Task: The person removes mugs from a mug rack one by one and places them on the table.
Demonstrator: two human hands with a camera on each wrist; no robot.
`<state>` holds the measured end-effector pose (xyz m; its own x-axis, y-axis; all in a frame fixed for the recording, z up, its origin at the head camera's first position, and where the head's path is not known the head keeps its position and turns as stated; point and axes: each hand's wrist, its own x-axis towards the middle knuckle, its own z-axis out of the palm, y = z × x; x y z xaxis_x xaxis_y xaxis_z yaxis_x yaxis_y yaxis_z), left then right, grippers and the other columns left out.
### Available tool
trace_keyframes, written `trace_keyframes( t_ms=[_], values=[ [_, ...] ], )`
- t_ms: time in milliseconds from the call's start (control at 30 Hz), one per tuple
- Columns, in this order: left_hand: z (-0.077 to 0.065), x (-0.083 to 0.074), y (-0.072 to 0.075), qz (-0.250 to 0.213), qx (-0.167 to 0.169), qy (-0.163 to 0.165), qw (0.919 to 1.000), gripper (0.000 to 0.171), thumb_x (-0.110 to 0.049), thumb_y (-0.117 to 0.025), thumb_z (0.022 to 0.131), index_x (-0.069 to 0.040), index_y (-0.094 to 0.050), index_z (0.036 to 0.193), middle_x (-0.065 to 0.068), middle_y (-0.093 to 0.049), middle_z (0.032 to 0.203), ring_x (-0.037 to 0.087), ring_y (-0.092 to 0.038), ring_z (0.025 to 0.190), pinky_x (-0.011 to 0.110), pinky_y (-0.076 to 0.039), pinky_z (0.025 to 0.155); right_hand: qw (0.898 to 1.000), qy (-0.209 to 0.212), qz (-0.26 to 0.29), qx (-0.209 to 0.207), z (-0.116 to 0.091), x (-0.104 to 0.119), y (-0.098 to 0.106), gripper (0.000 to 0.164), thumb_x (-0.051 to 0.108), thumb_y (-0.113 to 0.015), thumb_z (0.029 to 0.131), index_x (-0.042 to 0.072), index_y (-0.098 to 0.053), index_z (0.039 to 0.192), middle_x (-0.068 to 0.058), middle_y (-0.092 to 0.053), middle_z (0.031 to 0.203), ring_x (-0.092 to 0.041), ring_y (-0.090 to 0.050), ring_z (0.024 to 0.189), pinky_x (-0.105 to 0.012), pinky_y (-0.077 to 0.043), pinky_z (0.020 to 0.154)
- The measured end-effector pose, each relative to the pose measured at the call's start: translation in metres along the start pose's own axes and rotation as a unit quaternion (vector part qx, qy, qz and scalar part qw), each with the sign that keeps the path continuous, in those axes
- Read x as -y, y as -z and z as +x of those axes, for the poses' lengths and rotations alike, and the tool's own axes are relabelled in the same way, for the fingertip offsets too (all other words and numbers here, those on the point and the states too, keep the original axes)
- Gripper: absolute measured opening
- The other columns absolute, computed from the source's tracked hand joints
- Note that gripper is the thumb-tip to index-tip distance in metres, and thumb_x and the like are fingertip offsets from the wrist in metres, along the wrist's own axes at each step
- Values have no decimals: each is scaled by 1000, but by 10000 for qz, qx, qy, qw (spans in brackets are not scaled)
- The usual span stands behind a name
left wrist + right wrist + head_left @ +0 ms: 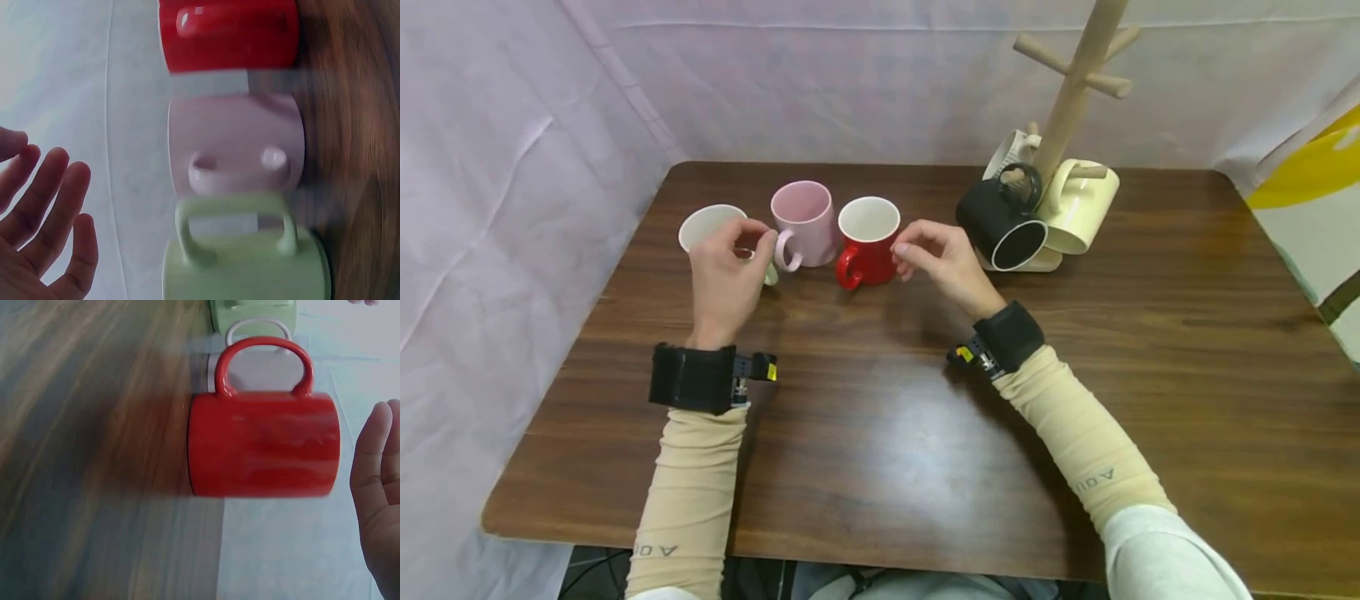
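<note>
My left hand (726, 275) is over the pale green mug (244, 269), fingers loosely bent and holding nothing. It covers part of that mug in the head view; the left wrist view has the fingers apart from it. A pink mug (805, 218) stands upright in the middle of the row, its handle facing front left. At the row's right end is a red mug (874, 258) with a white inside. Beside its right side hovers my right hand (943, 258), with relaxed fingers and nothing in them; the right wrist view (381, 487) has a gap between hand and red mug.
A wooden mug tree (1075, 83) rises at the back right. On its lower pegs hang a black mug (988, 218), a cream-yellow mug (1086, 212) and a partly hidden white mug (1003, 154). White cloth (850, 92) hangs behind the brown table (880, 417).
</note>
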<state>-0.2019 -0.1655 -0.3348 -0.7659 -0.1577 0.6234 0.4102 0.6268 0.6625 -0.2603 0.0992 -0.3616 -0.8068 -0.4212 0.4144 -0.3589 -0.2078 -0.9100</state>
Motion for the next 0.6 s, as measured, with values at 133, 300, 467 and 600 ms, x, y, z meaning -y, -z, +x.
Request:
trace_keyframes(
  t_ms=[133,300,467,600],
  values=[
    [-2,-9,-14,-108,163,-288,9994,7,3,-67,91,10,-70,91,20,-71,82,24,-62,70,17,-43,69,9996,150,-216,-100,-3,6,8,11,-13,-57,92,-23,-57,96,-14,-66,81,-17,-63,67,-29,-55,63],
    [-5,-17,-29,-61,276,-427,9987,6,3,-67,89,7,-71,89,18,-71,81,26,-63,69,23,-44,68,9981,222,-561,-139,-5,12,19,12,-10,-58,92,-20,-60,98,-8,-66,81,-18,-63,67,-29,-55,64],
    [-7,-22,-39,-17,459,-508,9977,8,-1,-69,91,6,-71,91,18,-72,83,28,-66,70,38,-50,67,9971,213,-662,-305,-9,18,29,14,-10,-59,93,-21,-59,100,-9,-67,80,-18,-64,67,-29,-55,64],
    [-8,-25,-45,51,572,-530,9969,9,-2,-69,92,6,-72,92,18,-72,83,31,-66,72,41,-50,67,9967,193,-669,-424,-13,21,35,13,-10,-59,94,-21,-59,100,-8,-66,79,-17,-65,66,-29,-56,64]
  ],
)
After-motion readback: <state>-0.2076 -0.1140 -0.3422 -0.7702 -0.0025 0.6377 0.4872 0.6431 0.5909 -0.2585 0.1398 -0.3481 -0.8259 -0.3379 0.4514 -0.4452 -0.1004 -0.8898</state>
